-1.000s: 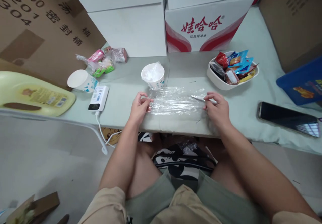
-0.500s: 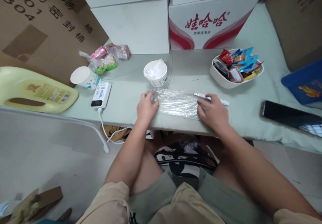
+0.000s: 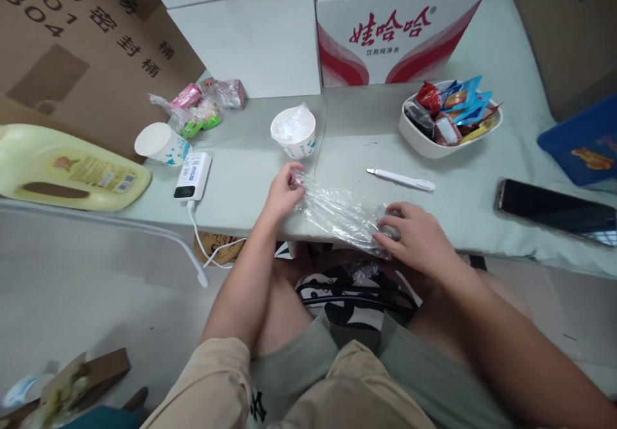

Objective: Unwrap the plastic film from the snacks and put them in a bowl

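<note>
A crumpled clear plastic wrapper (image 3: 342, 214) stretches between my hands at the front edge of the table, slanting down to the right. My left hand (image 3: 284, 191) pinches its left end with thumb and fingers. Around the lower right end curl the fingers of my right hand (image 3: 412, 233). Beyond my right hand a white craft knife (image 3: 402, 179) lies flat on the cloth, its metal tip pointing left. A paper cup (image 3: 294, 146) with clear plastic stuffed inside stands just past my left hand.
A white bowl (image 3: 424, 146) of snack packets stands at the right, near a phone (image 3: 554, 210) and a blue bag (image 3: 583, 149). Leftward are a tipped paper cup (image 3: 161, 143), a power bank (image 3: 193, 175) with a cable, wrapped snacks (image 3: 197, 108) and a yellow jug (image 3: 72, 169). White cartons (image 3: 250, 43) back the table.
My right hand has moved away from the craft knife and down toward the table edge, pulling the wrapper's right end with it. The wrapper now slants instead of lying level.
</note>
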Available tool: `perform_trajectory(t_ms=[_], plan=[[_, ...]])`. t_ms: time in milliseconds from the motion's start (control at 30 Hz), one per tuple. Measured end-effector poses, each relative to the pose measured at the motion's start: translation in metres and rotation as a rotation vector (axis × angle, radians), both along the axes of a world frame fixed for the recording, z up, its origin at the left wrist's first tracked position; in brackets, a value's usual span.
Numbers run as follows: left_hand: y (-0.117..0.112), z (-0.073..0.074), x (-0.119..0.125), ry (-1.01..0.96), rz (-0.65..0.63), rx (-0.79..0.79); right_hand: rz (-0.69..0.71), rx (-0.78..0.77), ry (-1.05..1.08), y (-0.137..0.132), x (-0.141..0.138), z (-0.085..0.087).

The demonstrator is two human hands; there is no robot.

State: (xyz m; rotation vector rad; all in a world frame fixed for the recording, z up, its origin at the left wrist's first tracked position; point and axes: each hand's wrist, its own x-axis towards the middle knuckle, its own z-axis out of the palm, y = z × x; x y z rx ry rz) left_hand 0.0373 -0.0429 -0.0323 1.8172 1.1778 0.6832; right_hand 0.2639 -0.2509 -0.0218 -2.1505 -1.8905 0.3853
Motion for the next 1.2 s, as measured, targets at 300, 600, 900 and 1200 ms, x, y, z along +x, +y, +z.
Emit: perform_trajectory(t_ms=[300, 600, 900, 1200], plan=[[0.005, 0.01, 0.005, -0.36, 0.031, -0.36, 0.147, -0.053, 0.25, -0.007, 0.033, 0.003], [-0.003, 0.014, 0.012, -0.281, -0.197, -0.419, 0.086, 0.186, 0.39, 0.036, 0.002, 0.014], [-0.008, 0.024, 0.005, -0.336, -0.286, -0.402, 0.098, -0.108, 0.831, 0.076, -0.031, 0.002], [-0.005, 0.024, 0.004, -0.394, -0.018, -0.334, 0.017, -0.081, 1.152, 0.081, -0.039, 0.003]])
